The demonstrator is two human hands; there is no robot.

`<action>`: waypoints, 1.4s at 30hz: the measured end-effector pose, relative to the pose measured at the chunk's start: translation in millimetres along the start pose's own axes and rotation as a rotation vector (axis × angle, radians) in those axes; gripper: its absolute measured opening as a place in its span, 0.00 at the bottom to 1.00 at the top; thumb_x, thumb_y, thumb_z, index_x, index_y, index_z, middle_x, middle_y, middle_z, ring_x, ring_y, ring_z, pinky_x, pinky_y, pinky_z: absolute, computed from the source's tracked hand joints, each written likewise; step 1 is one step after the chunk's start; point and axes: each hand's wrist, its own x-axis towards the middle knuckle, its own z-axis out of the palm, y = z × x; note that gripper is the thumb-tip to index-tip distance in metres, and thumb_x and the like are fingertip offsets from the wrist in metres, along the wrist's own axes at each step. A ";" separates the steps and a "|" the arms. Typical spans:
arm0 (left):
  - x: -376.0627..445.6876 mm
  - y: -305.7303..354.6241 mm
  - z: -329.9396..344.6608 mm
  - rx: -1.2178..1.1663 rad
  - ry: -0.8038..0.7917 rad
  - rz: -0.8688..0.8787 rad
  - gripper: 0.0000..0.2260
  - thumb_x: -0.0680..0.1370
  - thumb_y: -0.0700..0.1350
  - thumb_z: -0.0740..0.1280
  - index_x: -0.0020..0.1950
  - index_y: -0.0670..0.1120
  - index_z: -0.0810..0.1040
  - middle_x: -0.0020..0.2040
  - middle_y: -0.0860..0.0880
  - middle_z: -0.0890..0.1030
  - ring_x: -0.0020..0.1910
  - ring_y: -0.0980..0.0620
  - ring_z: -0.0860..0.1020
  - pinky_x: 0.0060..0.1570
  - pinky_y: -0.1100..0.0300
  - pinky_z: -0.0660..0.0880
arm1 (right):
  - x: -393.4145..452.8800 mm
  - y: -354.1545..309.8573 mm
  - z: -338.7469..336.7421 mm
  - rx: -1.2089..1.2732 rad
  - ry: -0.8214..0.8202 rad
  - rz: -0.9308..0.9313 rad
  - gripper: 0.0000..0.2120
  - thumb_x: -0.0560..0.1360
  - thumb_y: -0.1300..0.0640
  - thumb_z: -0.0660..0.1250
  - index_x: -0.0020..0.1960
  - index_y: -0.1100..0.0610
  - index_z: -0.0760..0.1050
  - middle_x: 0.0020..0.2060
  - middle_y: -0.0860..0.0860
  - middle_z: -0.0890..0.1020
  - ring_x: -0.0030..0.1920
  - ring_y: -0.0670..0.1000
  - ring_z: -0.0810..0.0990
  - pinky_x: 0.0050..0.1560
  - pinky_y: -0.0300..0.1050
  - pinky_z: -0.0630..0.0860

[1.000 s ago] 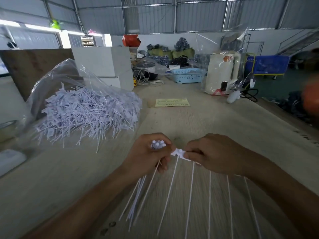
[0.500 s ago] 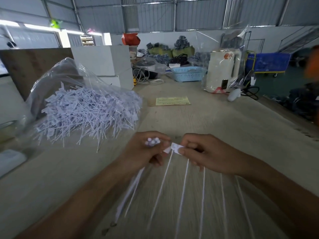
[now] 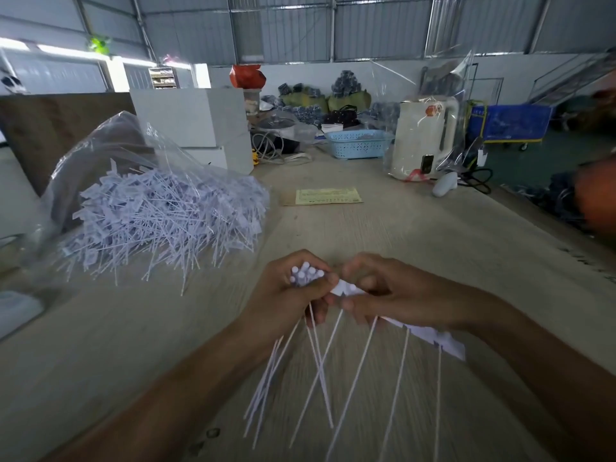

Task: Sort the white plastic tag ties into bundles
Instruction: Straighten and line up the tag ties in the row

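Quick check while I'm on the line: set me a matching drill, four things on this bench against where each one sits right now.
Things:
1. Loose heap of white plastic tag ties in a clear bag
2. Light blue perforated plastic basket
3. Yellow printed paper slip
4. Small bundle of white round tie heads

Places:
A. Flat on the wooden table, centre
B. Gripped in the left hand
C. Near left of the table
D. Far end, beside the cream electric kettle

Pairs: 1-C, 2-D, 3-A, 4-B

Heap of ties (image 3: pixel 160 221) lies in bag (image 3: pixel 110 145), left on table (image 3: pixel 416 235).
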 end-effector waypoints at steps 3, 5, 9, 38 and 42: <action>2.3 2.0 0.9 0.087 0.145 -0.049 0.07 0.77 0.34 0.70 0.47 0.29 0.81 0.40 0.33 0.81 0.35 0.41 0.79 0.41 0.50 0.74 | 1.2 2.9 9.1 -0.177 0.050 -0.073 0.12 0.81 0.58 0.67 0.40 0.64 0.75 0.32 0.58 0.79 0.32 0.54 0.78 0.38 0.47 0.74; 4.0 4.2 -1.7 0.082 0.146 -0.168 0.07 0.77 0.32 0.69 0.50 0.28 0.81 0.51 0.28 0.81 0.42 0.38 0.81 0.45 0.50 0.78 | 2.8 4.8 15.5 -0.437 0.120 -0.145 0.16 0.81 0.57 0.65 0.36 0.62 0.72 0.28 0.52 0.72 0.28 0.49 0.70 0.34 0.43 0.66; 7.9 5.9 -19.2 0.184 -0.121 -0.247 0.05 0.71 0.32 0.72 0.42 0.30 0.80 0.30 0.39 0.75 0.29 0.46 0.72 0.25 0.63 0.66 | -0.5 -5.9 16.8 -0.949 0.060 -0.146 0.18 0.83 0.45 0.57 0.36 0.47 0.62 0.28 0.44 0.65 0.28 0.45 0.65 0.35 0.44 0.58; 8.9 -3.4 -12.5 0.011 -0.030 -0.280 0.09 0.72 0.37 0.70 0.31 0.40 0.80 0.22 0.45 0.73 0.17 0.51 0.68 0.22 0.69 0.65 | -2.5 -4.5 1.6 -0.669 0.181 -0.291 0.15 0.81 0.59 0.67 0.35 0.56 0.71 0.28 0.46 0.70 0.27 0.47 0.66 0.32 0.44 0.59; 13.6 -6.6 -40.2 0.112 -0.055 -0.210 0.06 0.74 0.40 0.73 0.38 0.40 0.84 0.28 0.42 0.79 0.22 0.48 0.72 0.25 0.64 0.68 | -7.5 -9.6 -11.7 -0.590 0.184 -0.300 0.17 0.80 0.58 0.67 0.35 0.49 0.68 0.27 0.43 0.67 0.28 0.44 0.67 0.31 0.38 0.60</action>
